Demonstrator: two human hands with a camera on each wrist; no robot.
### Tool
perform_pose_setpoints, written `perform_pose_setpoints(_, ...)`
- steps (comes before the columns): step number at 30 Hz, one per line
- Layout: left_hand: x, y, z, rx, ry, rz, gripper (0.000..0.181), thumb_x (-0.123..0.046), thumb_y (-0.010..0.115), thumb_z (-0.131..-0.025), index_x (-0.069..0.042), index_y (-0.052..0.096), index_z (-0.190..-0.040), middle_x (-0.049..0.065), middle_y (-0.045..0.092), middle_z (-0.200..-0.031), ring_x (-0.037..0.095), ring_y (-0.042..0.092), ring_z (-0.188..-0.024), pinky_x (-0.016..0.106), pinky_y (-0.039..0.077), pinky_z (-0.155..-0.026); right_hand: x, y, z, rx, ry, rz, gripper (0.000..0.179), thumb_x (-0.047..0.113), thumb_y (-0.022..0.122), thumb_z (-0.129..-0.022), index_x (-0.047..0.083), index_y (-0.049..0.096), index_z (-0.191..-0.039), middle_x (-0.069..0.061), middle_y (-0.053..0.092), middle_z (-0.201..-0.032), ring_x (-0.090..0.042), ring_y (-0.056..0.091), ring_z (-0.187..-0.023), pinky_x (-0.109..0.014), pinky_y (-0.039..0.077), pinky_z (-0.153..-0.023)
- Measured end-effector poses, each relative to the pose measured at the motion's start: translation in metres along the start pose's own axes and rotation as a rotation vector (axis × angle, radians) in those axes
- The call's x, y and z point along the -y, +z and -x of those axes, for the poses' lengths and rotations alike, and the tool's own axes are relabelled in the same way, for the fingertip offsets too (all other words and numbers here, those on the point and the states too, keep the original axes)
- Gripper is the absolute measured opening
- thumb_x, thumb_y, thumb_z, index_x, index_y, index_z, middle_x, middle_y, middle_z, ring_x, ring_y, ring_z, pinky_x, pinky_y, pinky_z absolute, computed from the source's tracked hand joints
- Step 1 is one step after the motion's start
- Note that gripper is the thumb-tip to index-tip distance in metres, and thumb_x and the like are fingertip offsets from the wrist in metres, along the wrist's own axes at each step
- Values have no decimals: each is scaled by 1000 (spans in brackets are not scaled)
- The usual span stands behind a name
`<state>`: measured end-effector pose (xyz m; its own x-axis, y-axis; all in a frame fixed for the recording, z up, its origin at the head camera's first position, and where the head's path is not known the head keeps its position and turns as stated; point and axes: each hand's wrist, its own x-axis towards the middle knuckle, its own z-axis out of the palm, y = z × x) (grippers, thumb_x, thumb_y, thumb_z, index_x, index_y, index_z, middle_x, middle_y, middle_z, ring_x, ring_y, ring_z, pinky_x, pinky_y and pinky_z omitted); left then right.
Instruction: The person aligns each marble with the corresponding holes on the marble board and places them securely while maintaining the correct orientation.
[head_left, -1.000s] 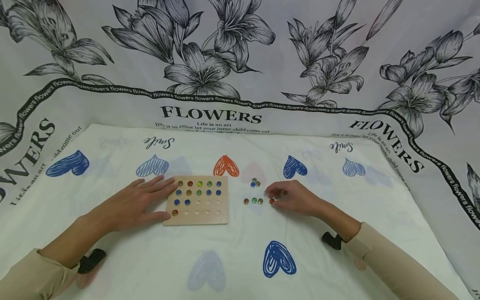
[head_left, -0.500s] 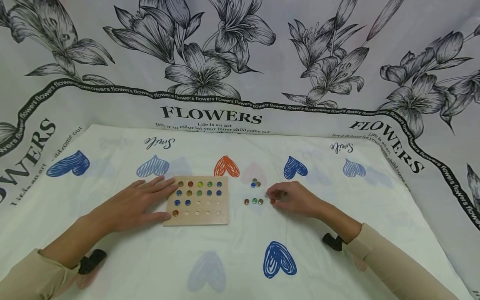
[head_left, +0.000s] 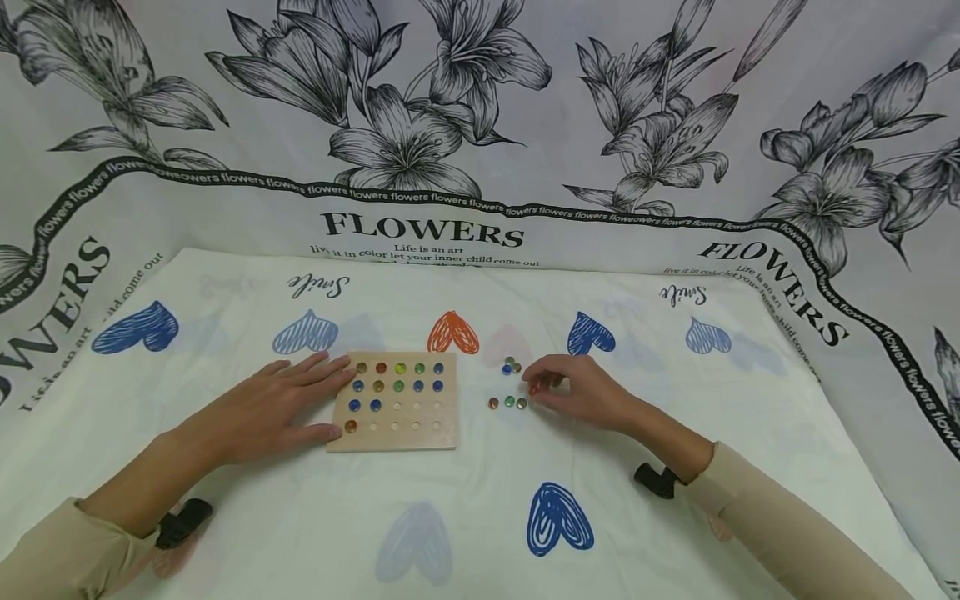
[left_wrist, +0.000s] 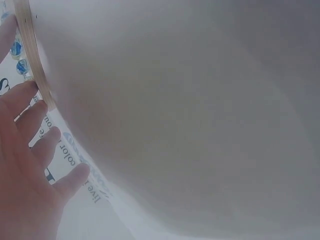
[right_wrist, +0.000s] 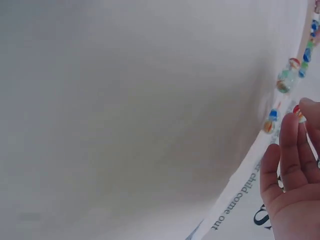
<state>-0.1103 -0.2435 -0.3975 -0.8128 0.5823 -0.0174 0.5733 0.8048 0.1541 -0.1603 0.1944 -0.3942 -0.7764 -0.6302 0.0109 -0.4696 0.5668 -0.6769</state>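
A pale wooden board (head_left: 405, 437) with rows of round holes lies left of centre. Glass marbles fill its two far rows; the third row has two blue marbles (head_left: 364, 405), and the nearest row has one amber marble (head_left: 350, 426) at its left end. My left hand (head_left: 273, 408) rests on the board's left edge, fingers spread. Right of the board, my right hand (head_left: 588, 390) pinches a red-orange marble (right_wrist: 299, 114) between thumb and finger, seen best in the right wrist view. Beside those fingertips lie a small cluster of marbles (head_left: 512, 367) and a loose green marble (head_left: 509, 402).
A reddish marble (head_left: 492, 403) and a brownish-green marble (head_left: 521, 403) lie either side of the green one. The white cloth (head_left: 480, 525) has printed hearts. Behind it stands a flower-printed curtain (head_left: 555, 150). Black wrist cameras sit under both forearms.
My right hand has picked up the red-orange marble from the cloth and moved slightly left with it, toward the other loose marbles. The left hand and the board stay in place.
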Motion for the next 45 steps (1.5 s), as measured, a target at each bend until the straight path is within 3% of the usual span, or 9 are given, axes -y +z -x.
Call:
perform_pose_setpoints(16,2,2,-1,14,-7,4,80,-69,51,-92,-18,42,-153,5,37,-159,37,33,-145,65,33,-108,21,20,-24,40,-72,-29,25,6,74,-89,8,71,-114,3,72,-100,-8,61,-90,-27,55,-85)
perform_pose_setpoints(29,2,3,-2,18,-13,14,80,-69,52,-91,-18,42,-153,4,37,-159,36,32,-145,64,33,-108,38,36,-41,68,-156,-23,24,5,74,-89,7,71,-113,1,72,-100,-7,60,-86,-25,55,-78)
perform_pose_setpoints(38,2,4,0,15,-15,21,80,-69,51,-92,-19,41,-153,4,36,-159,37,33,-145,66,33,-108,50,50,-51,91,-160,-2,21,7,73,-90,10,72,-111,4,72,-100,-6,60,-85,-22,53,-75)
perform_pose_setpoints(45,2,4,0,9,-12,24,79,-68,52,-92,-18,42,-153,4,36,-159,37,33,-145,64,34,-108,59,58,-55,80,-181,-6,23,10,76,-88,10,72,-111,4,70,-101,-8,60,-90,-20,53,-81)
